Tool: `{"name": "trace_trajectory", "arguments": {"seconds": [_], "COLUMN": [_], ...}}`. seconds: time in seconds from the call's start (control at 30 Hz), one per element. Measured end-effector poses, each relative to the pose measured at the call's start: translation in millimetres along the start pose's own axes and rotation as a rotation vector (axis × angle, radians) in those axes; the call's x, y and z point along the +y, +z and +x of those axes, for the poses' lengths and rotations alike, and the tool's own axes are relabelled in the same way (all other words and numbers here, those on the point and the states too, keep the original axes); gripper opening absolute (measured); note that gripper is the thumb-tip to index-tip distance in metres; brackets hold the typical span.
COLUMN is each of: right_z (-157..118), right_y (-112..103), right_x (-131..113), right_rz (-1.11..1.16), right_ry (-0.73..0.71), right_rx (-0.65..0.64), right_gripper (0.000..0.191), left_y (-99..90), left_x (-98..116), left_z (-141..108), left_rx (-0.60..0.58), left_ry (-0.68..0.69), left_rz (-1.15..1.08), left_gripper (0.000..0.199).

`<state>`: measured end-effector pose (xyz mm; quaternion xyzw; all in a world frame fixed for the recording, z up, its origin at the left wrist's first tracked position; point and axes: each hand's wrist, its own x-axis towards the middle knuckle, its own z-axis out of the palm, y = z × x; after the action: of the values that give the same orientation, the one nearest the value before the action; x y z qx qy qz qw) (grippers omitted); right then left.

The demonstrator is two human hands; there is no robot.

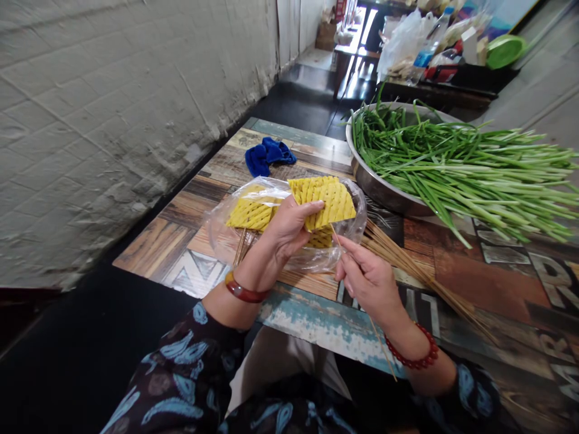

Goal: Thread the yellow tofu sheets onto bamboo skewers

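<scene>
My left hand [292, 226] grips a yellow slab with slanting slits [323, 199], thumb on its upper face. My right hand [368, 274] pinches a thin wooden skewer [382, 343]. The skewer's upper end meets the lower edge of the slab; whether it has gone in, I cannot tell. Beneath my left hand lies a clear plastic bag [219, 232] holding more yellow slit pieces [251, 211], with skewers [239, 247] sticking out of them toward me. A bundle of loose skewers [420, 274] rests on the table to the right of my right hand.
At the right, a metal basin [362, 172] is heaped with long green stalks [452, 163] overhanging its rim. A blue cloth [269, 157] lies on the patterned wooden table [154, 247] behind the bag. Bags, a bottle [429, 45] and a green lid [505, 50] stand farther back. A white wall [113, 120] runs along the left.
</scene>
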<state>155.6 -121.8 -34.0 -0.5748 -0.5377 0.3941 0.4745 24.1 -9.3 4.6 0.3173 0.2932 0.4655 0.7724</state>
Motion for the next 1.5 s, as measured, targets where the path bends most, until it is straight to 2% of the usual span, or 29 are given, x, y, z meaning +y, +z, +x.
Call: {"name": "trace_trajectory", "arguments": {"seconds": [0.17,0.53,0.87,1.17,1.37,1.5], "right_z": [-0.4,1.5,1.7,2.4,2.3,2.6], "right_y": [0.3,-0.1,0.0,-2.5,-3.4,-3.8], "right_x": [-0.6,0.6,2.3,2.8,2.2,2.9], "right_rz": [-0.004,0.005,0.014,0.005,-0.037,-0.036], "right_ry": [0.000,0.006,0.013,-0.031,-0.031,-0.035], "right_rx": [0.005,0.014,0.024,0.050,0.036,0.027], "right_gripper": [0.041,0.040,0.039,0.037,0.035,0.035], "left_y": [-0.1,-6.6,-4.7,-5.5,-7.2,-7.8], "left_x": [0.3,-9.5,-8.4,-6.7,-8.6,-10.1], "left_z": [-0.3,5.3,2.9,-1.2,1.1,1.3], "left_rx": [0.014,-0.070,-0.059,-0.163,-0.182,-0.190], "left_ry": [-0.018,0.018,0.004,0.013,0.031,0.027], "left_rz": [-0.011,-0.011,0.019,0.088,0.115,0.137], "left_gripper": [0.038,0.036,0.040,0.046,0.053,0.051]}}
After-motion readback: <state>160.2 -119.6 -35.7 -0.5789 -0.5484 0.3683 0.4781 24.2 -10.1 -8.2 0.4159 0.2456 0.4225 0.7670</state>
